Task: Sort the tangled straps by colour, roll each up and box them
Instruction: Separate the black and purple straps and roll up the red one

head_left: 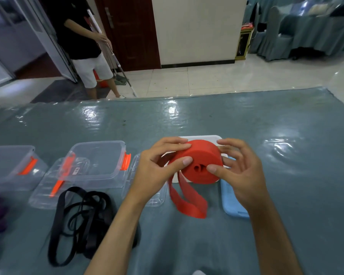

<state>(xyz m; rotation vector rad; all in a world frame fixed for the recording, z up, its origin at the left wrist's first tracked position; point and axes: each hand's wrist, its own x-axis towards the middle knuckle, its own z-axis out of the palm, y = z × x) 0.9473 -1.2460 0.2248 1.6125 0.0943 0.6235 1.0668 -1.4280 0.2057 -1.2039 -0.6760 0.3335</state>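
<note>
Blue-grey plastic sheeting covers the table (246, 126), and above it both hands grip a thick red strap roll (202, 163). The left hand (157, 167) curls round its left side, thumb on the face; the right hand (238, 171) pinches the right side, thumb by the core. A loose red tail (187, 199) hangs below them. Left of the left hand sit clear boxes (95, 163), with tangled black straps (77, 219) nearer. Beyond the table's far edge, someone (83, 36) stands holding a mop.
</note>
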